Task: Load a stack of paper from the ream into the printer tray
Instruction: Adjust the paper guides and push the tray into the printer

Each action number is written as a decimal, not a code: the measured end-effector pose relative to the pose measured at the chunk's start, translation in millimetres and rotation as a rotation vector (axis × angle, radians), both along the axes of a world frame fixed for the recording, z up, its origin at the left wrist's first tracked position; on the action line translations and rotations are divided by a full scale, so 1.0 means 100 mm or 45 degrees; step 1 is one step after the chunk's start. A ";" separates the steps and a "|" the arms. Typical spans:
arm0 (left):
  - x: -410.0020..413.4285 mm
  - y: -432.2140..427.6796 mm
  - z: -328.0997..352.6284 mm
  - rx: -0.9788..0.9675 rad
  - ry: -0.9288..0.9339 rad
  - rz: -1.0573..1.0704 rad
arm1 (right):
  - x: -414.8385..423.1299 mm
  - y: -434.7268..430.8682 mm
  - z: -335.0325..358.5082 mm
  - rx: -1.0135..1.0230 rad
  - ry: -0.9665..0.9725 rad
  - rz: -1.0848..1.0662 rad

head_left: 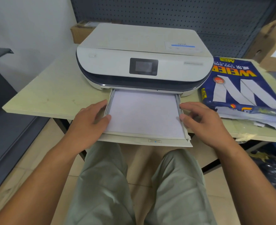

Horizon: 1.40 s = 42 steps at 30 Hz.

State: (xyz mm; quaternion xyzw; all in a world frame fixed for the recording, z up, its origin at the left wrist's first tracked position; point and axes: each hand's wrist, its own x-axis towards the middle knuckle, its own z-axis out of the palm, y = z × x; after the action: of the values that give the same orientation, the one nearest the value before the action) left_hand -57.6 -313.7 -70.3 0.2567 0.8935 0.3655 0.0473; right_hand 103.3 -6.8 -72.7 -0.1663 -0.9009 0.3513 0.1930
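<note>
A white printer [142, 52] stands on the pale table, its paper tray [143, 141] pulled out toward me over the table's front edge. A stack of white paper [143, 114] lies flat in the tray, its far end under the printer. My left hand [91, 120] rests at the tray's left side, thumb on the paper's left edge and fingers along the tray wall. My right hand [202, 120] is at the right side, thumb tip touching the paper's right edge, fingers curled by the rail. The opened blue ream wrapper [241, 91] lies to the right of the printer.
The pale table [52, 95] carries the printer and the ream. Cardboard boxes stand behind the printer [80, 33] and at the far right [273, 44]. A dark pegboard [182, 12] forms the back wall. A dark shelf unit [2, 95] stands left. My knees are below the tray.
</note>
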 end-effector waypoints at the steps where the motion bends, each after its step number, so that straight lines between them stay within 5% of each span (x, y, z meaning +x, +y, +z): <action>1: 0.03 -0.05 0.01 0.047 -0.025 -0.015 | 0.03 0.00 0.01 -0.033 0.003 0.022; 7: 0.29 -0.42 -0.16 0.299 -0.090 -0.026 | 0.41 -0.13 0.08 -0.097 -0.035 0.158; 12: 0.45 -0.45 -0.18 0.175 0.246 -0.068 | 0.54 -0.34 0.04 0.164 -0.130 0.206; 17: 0.46 -0.34 -0.08 0.087 0.342 -0.195 | 0.53 -0.40 0.02 0.194 -0.108 0.170; 29: 0.37 -0.27 -0.14 0.178 0.329 -0.272 | 0.50 -0.39 -0.02 0.221 -0.031 0.158; 42: 0.17 -0.07 -0.11 0.254 0.231 -0.018 | 0.21 -0.27 -0.08 0.455 0.082 0.049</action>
State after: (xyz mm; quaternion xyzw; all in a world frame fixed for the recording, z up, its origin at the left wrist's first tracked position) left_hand -40.3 -320.4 -81.7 0.2983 0.8514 0.4276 -0.0569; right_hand 124.5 -33.5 -80.4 -0.1008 -0.9454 0.1943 0.2414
